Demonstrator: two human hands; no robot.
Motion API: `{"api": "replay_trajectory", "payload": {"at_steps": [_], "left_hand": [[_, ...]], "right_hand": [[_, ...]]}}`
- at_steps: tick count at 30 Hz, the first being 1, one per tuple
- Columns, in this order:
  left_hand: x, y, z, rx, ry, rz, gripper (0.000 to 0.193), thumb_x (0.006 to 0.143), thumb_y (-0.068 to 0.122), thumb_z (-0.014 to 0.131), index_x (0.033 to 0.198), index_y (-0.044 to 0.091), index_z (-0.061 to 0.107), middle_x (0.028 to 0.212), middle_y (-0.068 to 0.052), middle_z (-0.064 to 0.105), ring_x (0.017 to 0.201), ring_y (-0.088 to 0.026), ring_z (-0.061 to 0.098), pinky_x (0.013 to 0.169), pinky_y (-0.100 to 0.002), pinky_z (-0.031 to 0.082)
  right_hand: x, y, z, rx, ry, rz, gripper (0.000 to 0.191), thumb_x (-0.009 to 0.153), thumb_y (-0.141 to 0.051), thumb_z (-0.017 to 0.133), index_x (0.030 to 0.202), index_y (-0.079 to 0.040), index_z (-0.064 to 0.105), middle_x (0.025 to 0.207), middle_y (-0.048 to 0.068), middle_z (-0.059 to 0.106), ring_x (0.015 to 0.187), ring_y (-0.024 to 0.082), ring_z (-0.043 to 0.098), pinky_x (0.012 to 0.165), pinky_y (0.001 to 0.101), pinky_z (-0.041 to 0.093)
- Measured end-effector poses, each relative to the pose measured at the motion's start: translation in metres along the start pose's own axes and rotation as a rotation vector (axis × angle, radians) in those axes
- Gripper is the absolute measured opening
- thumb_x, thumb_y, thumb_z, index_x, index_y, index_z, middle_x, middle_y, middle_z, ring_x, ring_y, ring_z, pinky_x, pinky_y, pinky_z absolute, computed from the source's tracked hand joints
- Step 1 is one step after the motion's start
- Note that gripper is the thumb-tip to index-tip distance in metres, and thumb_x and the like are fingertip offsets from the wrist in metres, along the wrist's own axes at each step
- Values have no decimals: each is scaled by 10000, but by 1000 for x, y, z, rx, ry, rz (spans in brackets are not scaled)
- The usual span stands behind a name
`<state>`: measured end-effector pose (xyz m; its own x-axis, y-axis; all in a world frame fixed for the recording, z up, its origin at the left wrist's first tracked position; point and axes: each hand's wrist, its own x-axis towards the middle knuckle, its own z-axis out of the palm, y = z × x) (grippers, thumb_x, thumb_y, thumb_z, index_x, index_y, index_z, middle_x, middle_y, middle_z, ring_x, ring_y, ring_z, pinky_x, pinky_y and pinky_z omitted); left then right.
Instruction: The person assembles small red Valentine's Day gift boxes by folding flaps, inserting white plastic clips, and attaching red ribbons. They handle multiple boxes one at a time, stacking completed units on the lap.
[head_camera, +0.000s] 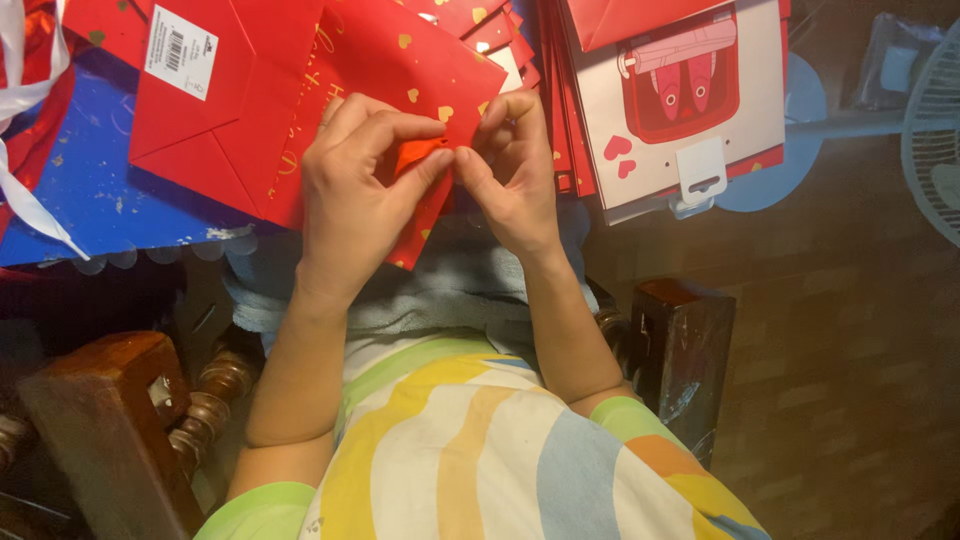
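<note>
Between the 2 hands, the left hand (352, 190) and right hand (512, 170) press their fingers (432, 172) together, pinching what seems a small orange-red strip (418, 153) at the red gift bag (400, 60), beside a white fish-print bag (680, 100).

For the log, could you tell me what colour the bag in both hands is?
Red with small gold hearts, in the head view.

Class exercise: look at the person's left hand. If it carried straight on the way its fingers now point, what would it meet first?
The left hand points rightward at the right hand. It would probably meet that hand's fingertips first, through the small red paper piece pinched between them; depth is unclear.
</note>
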<state>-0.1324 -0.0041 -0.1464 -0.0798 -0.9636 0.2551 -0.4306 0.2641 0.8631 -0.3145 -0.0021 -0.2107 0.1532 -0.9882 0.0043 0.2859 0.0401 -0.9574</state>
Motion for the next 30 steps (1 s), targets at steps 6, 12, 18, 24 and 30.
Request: {"api": "replay_trajectory", "payload": {"at_steps": [6, 12, 18, 24, 30], "left_hand": [[-2, -11, 3, -92, 14, -68, 129, 927, 43, 852, 997, 43, 744, 931, -56, 706, 931, -195, 616, 838, -326, 508], [-5, -14, -2, -268, -35, -77, 105, 965, 28, 831, 1016, 30, 740, 991, -51, 731, 979, -176, 600, 912, -320, 483], [-2, -5, -3, -564, -49, -228, 193, 914, 123, 826, 1057, 83, 703, 1036, 20, 663, 1012, -124, 640, 938, -283, 516], [3, -1, -1, -85, -21, -14, 281, 873, 96, 874, 1112, 55, 734, 1025, -54, 663, 1021, -224, 603, 904, -344, 504], [-3, -10, 6, -64, 27, -16, 159, 893, 66, 877, 992, 67, 752, 970, -39, 664, 980, -216, 589, 887, -335, 492]], "right_hand": [[2, -1, 2, -54, -1, -18, 326, 1016, 57, 636, 1216, -81, 419, 1038, 17, 482, 826, 71, 548, 753, 246, 521], [2, -2, 3, -18, -2, -16, 319, 1017, 48, 631, 1212, -83, 414, 1050, 18, 492, 854, 78, 566, 776, 243, 521], [2, -1, 4, -21, -15, -32, 319, 1025, 51, 632, 1216, -85, 416, 1048, 20, 504, 862, 73, 563, 783, 227, 503], [0, 0, 5, -94, 15, -54, 310, 1020, 55, 642, 1210, -77, 437, 1073, 0, 462, 858, 47, 505, 777, 195, 461], [0, -1, 5, -68, -4, -44, 316, 1024, 53, 644, 1212, -80, 428, 1049, 8, 487, 833, 58, 541, 761, 219, 495]]}}
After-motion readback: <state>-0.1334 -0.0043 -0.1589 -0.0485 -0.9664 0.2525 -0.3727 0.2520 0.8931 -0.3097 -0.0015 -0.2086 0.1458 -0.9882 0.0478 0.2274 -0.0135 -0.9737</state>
